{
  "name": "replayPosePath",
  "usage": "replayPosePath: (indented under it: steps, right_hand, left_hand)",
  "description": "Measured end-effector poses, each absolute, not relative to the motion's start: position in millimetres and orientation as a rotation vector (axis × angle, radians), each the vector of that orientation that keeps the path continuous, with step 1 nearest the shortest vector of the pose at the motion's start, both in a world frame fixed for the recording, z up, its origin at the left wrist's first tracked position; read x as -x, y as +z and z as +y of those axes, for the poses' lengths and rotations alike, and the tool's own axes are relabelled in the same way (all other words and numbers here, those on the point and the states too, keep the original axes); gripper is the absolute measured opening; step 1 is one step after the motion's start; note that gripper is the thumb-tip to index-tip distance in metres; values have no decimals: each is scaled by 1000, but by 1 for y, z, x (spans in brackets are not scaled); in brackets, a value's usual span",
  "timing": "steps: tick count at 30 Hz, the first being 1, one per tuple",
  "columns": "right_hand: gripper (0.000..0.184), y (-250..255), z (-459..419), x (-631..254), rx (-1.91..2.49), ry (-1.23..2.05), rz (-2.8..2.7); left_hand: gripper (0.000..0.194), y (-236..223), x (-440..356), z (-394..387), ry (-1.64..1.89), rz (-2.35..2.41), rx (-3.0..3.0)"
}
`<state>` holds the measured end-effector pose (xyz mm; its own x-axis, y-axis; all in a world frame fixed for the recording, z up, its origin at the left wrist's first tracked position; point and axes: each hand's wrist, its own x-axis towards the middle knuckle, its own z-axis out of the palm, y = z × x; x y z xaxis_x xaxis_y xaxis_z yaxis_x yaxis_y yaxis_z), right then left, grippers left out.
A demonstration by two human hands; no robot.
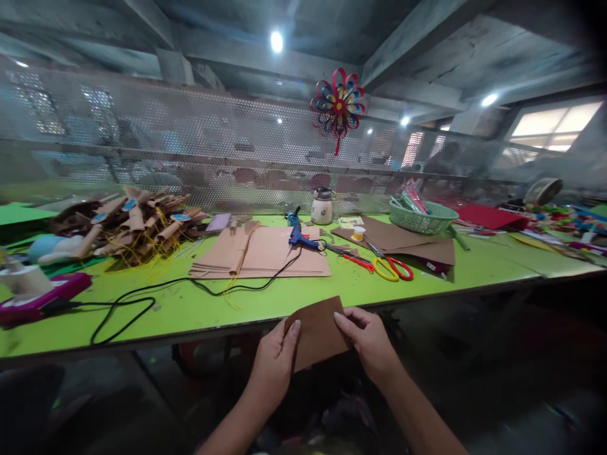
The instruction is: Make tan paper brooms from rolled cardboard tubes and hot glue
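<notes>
Between my two hands is a piece of brown paper (318,335), held in front of the table's near edge and slightly tilted. My left hand (277,351) grips its left side, thumb on the face toward me and fingers hidden behind. At the right edge, my right hand (368,338) pinches the sheet between thumb and fingers. On the table beyond lie a stack of light brown paper sheets (265,253) and a blue glue gun (302,237) resting on it. Scissors with yellow and red handles (386,268) lie to the right.
A green table (180,316) spans the view, crossed by a black cord (177,282). Rolled brown paper pieces (142,221) are heaped left, near a purple power strip (52,296). Behind stand a white jug (321,207) and a green basket (422,218). A paper flower (338,106) hangs above.
</notes>
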<state>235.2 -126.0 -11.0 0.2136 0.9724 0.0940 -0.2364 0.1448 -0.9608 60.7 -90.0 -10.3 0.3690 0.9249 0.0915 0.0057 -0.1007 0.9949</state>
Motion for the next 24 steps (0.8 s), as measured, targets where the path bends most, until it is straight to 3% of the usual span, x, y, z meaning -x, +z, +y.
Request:
replayPosePath:
  steps: [7,18,24]
  right_hand:
    - [30,15,-124,-236,1059,1195,-996]
    - [37,11,-123,-234,1209,602,-1188]
    - [28,10,-128,-230,1159,849,-1174]
  left_hand:
    - [35,-3,-55,-96,1042,904,-1745]
    - [47,-8,-58,-103,1021,929,-1500]
    - [40,-10,-58,-100,1127,965,-1589]
